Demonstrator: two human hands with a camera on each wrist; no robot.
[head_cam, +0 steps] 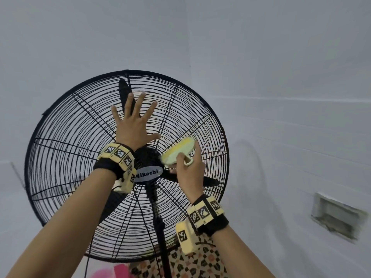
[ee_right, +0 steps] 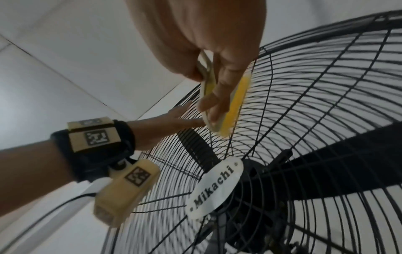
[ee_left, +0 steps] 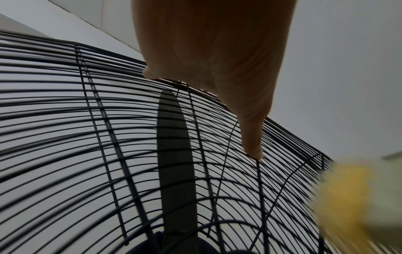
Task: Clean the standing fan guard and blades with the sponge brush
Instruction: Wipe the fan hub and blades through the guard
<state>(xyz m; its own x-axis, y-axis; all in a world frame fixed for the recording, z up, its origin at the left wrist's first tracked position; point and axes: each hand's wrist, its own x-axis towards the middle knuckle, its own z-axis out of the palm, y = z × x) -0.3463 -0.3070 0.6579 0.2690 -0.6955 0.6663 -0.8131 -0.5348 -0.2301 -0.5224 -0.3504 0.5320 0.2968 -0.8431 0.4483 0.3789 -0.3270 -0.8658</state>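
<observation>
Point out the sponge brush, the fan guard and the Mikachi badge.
sponge brush [head_cam: 177, 151]: head view, pale green back.
fan guard [head_cam: 66, 125]: head view, wire rings, upper left.
Mikachi badge [ee_right: 214, 187]: right wrist view, white plate's middle.

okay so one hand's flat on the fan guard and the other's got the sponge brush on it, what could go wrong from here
1. The left hand presses with spread fingers high on the fan guard of a fan on a slim stand pole; a hard push might tip it.
2. Fingertips lie on the wires right over a blade; one could slip through a gap.
3. The right hand grips the sponge brush by its small handle; the sponge may snag on the wires.
</observation>
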